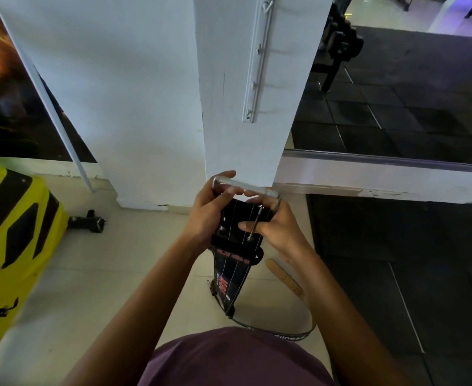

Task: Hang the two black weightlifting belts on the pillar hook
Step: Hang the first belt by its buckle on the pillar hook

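Note:
I hold a black weightlifting belt (239, 222) by its buckle end in front of the white pillar (229, 87). My left hand (208, 211) grips the belt's left edge and the silver buckle frame (243, 185). My right hand (271, 222) holds the right side, thumb beside the buckle prong. The rest of this belt hangs down to the floor. A second belt (290, 337), black outside and tan inside, lies curled on the tiles below my hands. A white rail with several hooks (257, 65) runs up the pillar, one hook at its top (268, 5).
A yellow and black machine cover (12, 224) stands at the left. A small black piece (88, 220) lies on the tiles by the pillar's foot. Dark rubber gym flooring (396, 274) lies at the right. Beyond a low white ledge (382, 174) stands black equipment (340, 43).

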Demonstrator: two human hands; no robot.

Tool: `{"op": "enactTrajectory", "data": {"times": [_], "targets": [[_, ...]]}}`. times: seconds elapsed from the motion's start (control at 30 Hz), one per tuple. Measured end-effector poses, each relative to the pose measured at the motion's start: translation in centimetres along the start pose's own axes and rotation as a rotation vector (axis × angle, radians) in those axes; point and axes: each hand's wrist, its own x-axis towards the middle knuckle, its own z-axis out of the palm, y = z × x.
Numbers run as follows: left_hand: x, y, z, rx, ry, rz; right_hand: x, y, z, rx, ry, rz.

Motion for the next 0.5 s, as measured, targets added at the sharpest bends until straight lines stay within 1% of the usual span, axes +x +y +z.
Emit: {"op": "enactTrajectory", "data": {"times": [0.1,0.23,0.27,0.3,0.37,0.4,0.43,0.5], "targets": [[-0.4,-0.2,-0.4,-0.054,-0.053,0.037,0.0,-0.4,0.0,0.062,0.053,-0.042],[-0.8,-1.1,-0.7,-0.076,-0.219,-0.065,0.5,-0.4,-0.6,0.143,0.157,0.045],[-1.0,-1.6,-1.0,-0.025,-0.267,-0.077,0.6,-0.2,-0.7,0.169,0.17,0.076],[-1.2,-2.1,-1.5,0.079,-0.316,-0.069,0.5,0.0,-0.7,0.196,0.177,0.11],[-1.7,-3.5,-2.7,0.369,-0.388,0.012,0.3,0.3,-0.6,0.224,0.181,0.16],[-2.0,-4.3,-3.1,0.494,-0.393,0.057,0.3,0.4,-0.5,0.228,0.182,0.178],[-2.4,-5.0,-3.4,0.567,-0.373,0.085,0.2,0.5,-0.5,0.225,0.184,0.195],[-3.2,-5.9,-3.5,0.609,-0.293,0.111,0.2,0.3,-0.5,0.204,0.186,0.211]]}}
